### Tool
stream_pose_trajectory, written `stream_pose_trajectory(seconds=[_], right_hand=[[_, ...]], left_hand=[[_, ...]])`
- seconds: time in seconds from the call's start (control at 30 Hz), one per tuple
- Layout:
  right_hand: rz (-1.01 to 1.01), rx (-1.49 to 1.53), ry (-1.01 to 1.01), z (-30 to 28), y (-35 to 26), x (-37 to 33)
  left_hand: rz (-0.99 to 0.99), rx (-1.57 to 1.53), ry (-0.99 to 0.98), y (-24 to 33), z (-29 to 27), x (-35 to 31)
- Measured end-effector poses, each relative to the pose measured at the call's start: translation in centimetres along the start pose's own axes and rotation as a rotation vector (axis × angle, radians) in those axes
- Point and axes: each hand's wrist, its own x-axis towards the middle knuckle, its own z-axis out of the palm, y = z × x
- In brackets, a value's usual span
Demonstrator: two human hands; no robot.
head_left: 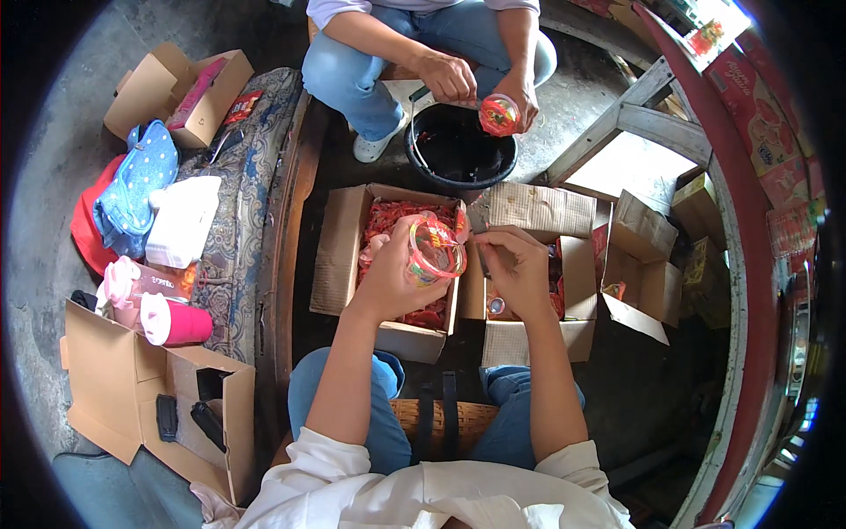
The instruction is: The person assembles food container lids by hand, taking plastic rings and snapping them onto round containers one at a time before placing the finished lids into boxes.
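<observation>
While your left hand (pixel 389 267) grasps the clear, red-printed, round plastic cup (pixel 435 250), likely light and bendable, support its sides gently; your right hand (pixel 520 266) curls, grip unclear.

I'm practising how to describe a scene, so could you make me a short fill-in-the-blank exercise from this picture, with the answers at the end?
1. The camera wearer's ____ hand is wrapped around a clear plastic cup.
2. The pieces heaped in the cardboard box below that cup are mostly ____ in colour.
3. The bucket standing just beyond that box is ____ in colour.
4. The polka-dotted cloth item is ____ with pale dots.

Missing words: left; red; black; blue.
</observation>
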Motion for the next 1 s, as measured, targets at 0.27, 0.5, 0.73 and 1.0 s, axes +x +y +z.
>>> stream_pose_trajectory(seconds=[0.27,0.5,0.73,1.0], right_hand=[[0.030,-0.005,-0.008,0.7,-0.6,0.0],[-0.023,-0.069,0.027,1.0,0.2,0.0],[0.105,0.038,-0.078,0.7,0.0,0.1],[-0.023,-0.111,-0.139,0.4,0.7,-0.2]], left_hand=[[0.068,0.222,0.012,-0.1,0.2,0.0],[0.032,0.141,-0.052,0.3,0.1,0.0],[-0.019,0.036,-0.055,-0.3,0.2,0.2],[0.140,0.302,0.012,-0.2,0.5,0.2]])
